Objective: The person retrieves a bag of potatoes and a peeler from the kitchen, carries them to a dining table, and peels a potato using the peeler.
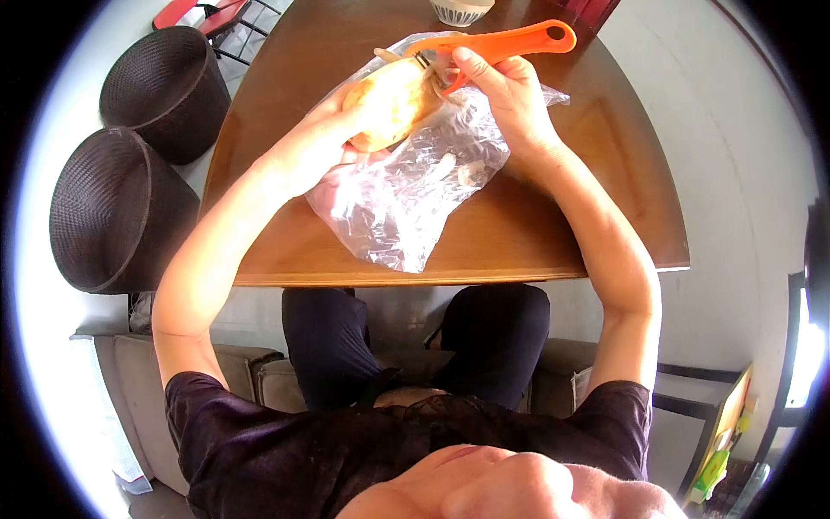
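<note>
Step in hand, as judged: peeling, carried out over the wooden surface (622,147) that spans the upper centre of the frame. The next move calls for firm support on one side, a shallow stroke directed clear of the supporting fingers, and a turn of the workpiece to present the next strip.

A clear plastic bag (389,216) lies crumpled on the surface at the centre of the frame, under the work area; its likely function is to collect waste.

The left hand (316,143), left of the bag's upper part, is clamped on the side and underside of the workpiece. The right hand (519,104), upper centre-right of the frame, is closed on the tool, thumb against fingers.

The workpiece, a root vegetable (393,108), is located at upper centre, above the bag. It is thick and rounded, pale yellow to tan, with strong glare across its middle; peeled and unpeeled areas cannot be told apart there.

The tool, an orange peeler (527,41), has a handle with a hanging hole pointing to the upper right. Its head is at the upper right of the root vegetable; blade contact cannot be confirmed.

Small pale scraps (447,164), probably peel, lie on the bag.
</note>
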A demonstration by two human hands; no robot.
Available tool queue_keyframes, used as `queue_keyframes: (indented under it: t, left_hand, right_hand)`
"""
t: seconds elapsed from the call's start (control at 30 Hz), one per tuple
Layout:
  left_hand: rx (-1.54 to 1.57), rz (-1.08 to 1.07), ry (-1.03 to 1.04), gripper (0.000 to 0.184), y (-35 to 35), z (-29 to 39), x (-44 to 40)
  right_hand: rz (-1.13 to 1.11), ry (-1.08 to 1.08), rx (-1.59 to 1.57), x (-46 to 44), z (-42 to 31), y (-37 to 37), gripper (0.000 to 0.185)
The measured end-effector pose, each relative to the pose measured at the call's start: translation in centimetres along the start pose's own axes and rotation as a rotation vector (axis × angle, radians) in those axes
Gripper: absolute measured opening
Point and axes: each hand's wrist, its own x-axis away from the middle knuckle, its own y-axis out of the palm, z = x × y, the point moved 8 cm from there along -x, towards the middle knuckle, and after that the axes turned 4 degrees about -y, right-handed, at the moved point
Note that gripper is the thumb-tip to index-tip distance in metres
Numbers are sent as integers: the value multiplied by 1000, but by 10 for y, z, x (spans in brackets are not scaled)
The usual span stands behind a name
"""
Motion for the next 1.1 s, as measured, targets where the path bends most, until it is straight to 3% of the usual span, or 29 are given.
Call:
queue_keyframes:
  t: [0.1,0.17,0.2,0.3,0.43,0.53,0.57,0.6,0.73,0.8,0.9,1.03,1.1]
  left_hand:
    - [-70,-23,42,75,0,4,-1]
    - [-140,-37,34,73,0,7,0]
    - [-210,-46,27,72,0,9,0]
    - [-238,57,111,65,0,12,2]
    - [-178,26,57,62,-2,13,1]
    - [-138,8,17,60,-9,6,-4]
    - [-155,4,12,67,-10,4,-4]
    - [-170,2,5,74,-10,3,-4]
    - [-133,58,-18,69,-16,-3,-7]
    - [-55,-92,-30,66,-4,-3,-10]
    - [-23,20,-21,63,6,5,3]
    - [-20,-22,-10,62,-1,-1,0]
    - [-6,-65,2,64,1,2,1]
  right_hand:
    - [42,90,-139,-3,3,-5,29]
    - [-16,274,-329,0,13,0,33]
    - [-71,288,-276,1,13,4,36]
    - [-46,412,-363,4,24,4,37]
    - [-76,484,-537,1,40,-2,31]
    - [44,502,-531,2,52,-10,31]
    - [89,529,-520,4,57,-14,32]
    - [87,531,-520,4,53,-10,32]
    - [-11,279,-403,6,23,13,35]
    - [-79,141,-260,10,9,26,40]
    - [-111,111,-198,17,-1,35,42]
    - [-112,147,-259,10,12,26,39]
    - [35,285,-384,6,26,7,31]
